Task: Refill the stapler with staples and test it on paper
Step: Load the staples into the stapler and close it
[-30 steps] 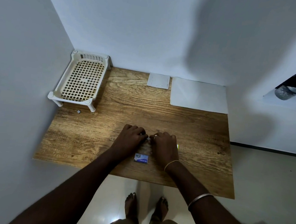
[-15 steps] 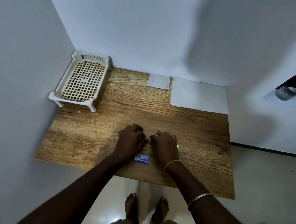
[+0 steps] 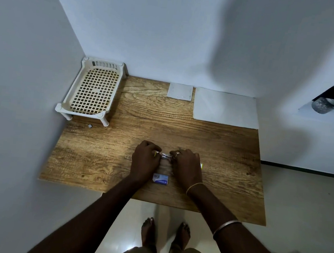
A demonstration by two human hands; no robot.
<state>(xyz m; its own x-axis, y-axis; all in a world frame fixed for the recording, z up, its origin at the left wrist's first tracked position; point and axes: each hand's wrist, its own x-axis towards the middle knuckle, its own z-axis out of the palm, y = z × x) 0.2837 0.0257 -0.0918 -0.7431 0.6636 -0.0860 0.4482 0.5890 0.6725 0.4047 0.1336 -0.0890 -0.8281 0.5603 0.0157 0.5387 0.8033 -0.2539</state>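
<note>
A small stapler (image 3: 165,156) with a metal middle and yellow ends lies across the wooden table (image 3: 101,156), mostly hidden by my hands. My left hand (image 3: 144,161) grips its left end and my right hand (image 3: 186,165) grips its right end, fingers curled over it. A small blue and white staple box (image 3: 160,179) lies just below the stapler, between my wrists. Two white paper sheets rest at the table's far edge: a small one (image 3: 180,91) and a larger one (image 3: 225,107).
A cream plastic lattice rack (image 3: 93,89) stands on short legs in the far left corner against the walls. A tiny dark scrap (image 3: 89,126) lies in front of it. My bare feet (image 3: 165,235) are on the tiled floor below the table's near edge.
My hands have drawn slightly apart, showing the stapler's metal middle and a yellow tip at the left hand. The staple box has not moved.
</note>
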